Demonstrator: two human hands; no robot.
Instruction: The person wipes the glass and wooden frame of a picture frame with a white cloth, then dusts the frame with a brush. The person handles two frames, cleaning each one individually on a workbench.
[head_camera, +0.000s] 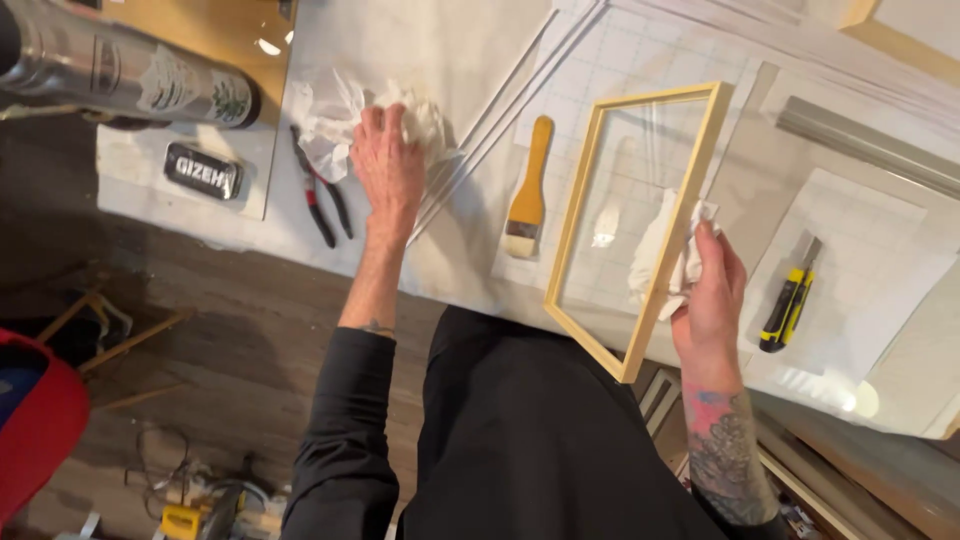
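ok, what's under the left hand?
Crumpled white tissue paper lies under the left hand, spreading out to its left on the white table. The part beneath the palm is hidden.

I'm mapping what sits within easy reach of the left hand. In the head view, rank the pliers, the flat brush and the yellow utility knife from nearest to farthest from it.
From the left hand:
1. Pliers, just to its left on the table.
2. Flat brush, to its right, beside the wooden frame.
3. Yellow utility knife, far right, beyond the right hand.

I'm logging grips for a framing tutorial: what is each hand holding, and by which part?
The right hand grips the wooden frame by its right rail, through a white cloth. The left hand presses on crumpled white paper.
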